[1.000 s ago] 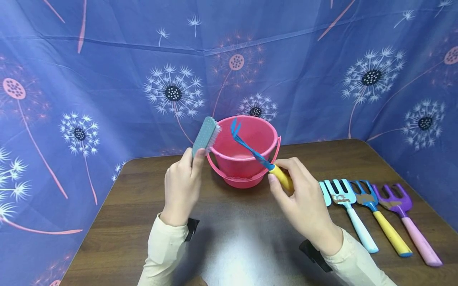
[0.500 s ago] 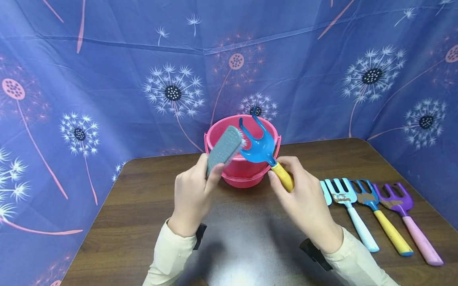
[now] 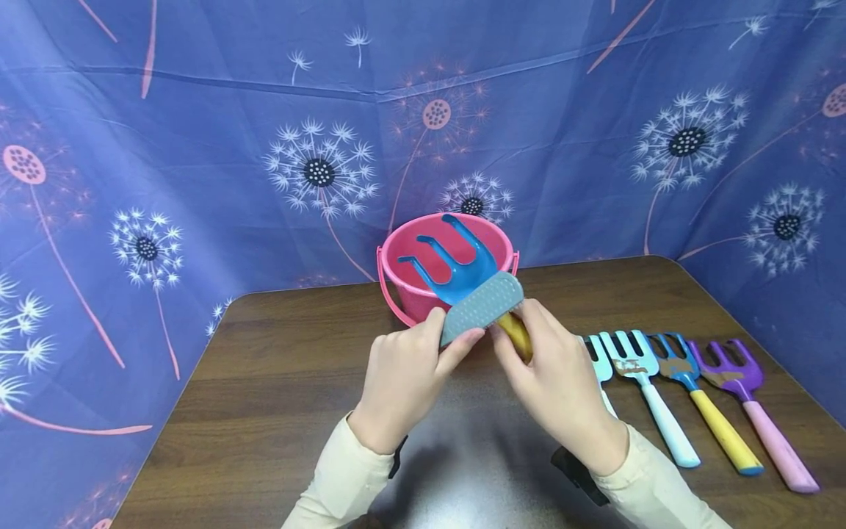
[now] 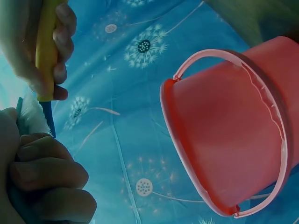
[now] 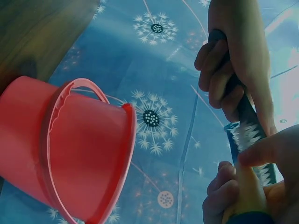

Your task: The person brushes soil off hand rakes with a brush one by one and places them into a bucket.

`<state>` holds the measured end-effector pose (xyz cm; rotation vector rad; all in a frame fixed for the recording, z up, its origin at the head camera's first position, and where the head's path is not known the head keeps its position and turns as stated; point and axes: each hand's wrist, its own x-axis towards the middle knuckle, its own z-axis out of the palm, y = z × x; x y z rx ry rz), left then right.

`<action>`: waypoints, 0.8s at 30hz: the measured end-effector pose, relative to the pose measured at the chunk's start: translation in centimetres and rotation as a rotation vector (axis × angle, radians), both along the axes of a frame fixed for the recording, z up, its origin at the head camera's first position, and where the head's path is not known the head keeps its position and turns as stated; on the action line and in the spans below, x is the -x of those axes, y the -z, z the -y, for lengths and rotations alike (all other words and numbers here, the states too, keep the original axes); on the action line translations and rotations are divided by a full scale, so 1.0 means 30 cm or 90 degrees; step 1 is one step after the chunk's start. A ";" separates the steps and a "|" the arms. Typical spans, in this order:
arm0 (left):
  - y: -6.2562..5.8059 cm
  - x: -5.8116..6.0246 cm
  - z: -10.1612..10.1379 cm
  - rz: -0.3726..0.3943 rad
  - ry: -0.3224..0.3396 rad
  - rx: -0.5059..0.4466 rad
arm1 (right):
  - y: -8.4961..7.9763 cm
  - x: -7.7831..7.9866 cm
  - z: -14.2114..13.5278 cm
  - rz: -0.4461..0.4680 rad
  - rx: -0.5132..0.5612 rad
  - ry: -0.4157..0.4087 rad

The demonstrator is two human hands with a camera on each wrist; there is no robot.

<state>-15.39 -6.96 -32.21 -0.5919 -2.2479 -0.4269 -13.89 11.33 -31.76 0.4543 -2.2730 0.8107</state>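
My left hand [image 3: 406,371] grips a grey-green scrubbing brush [image 3: 482,303], its white bristles [image 5: 247,135] turned toward the fork. In my right hand [image 3: 562,378] is the yellow handle [image 3: 515,334] of a blue three-pronged garden hand fork [image 3: 463,268]. The brush lies across the neck of the fork, where blade and handle meet, and hides that part in the head view. In the left wrist view the bristles touch or nearly touch the blue neck. Behind the fork stands a pink bucket [image 3: 413,301] with its handle hanging down.
Several hand forks lie side by side on the right of the wooden table [image 3: 264,411]: light blue ones [image 3: 661,411], a blue and yellow one [image 3: 720,430] with brown smears, and a purple and pink one [image 3: 773,433]. A blue dandelion-print cloth [image 3: 562,147] hangs behind.
My left hand has moved right with the brush, from beside the bucket to across the fork's neck. My right hand has turned the fork from edge-on to broad side up.
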 end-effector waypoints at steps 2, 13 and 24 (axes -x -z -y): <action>-0.001 0.002 0.005 -0.006 -0.007 0.004 | 0.000 0.001 0.002 -0.008 0.001 -0.005; -0.015 0.032 0.051 0.015 -0.020 0.003 | 0.004 -0.011 0.002 0.029 0.002 -0.021; -0.017 0.060 0.085 -0.019 -0.041 0.000 | 0.004 -0.014 0.005 0.052 0.010 -0.026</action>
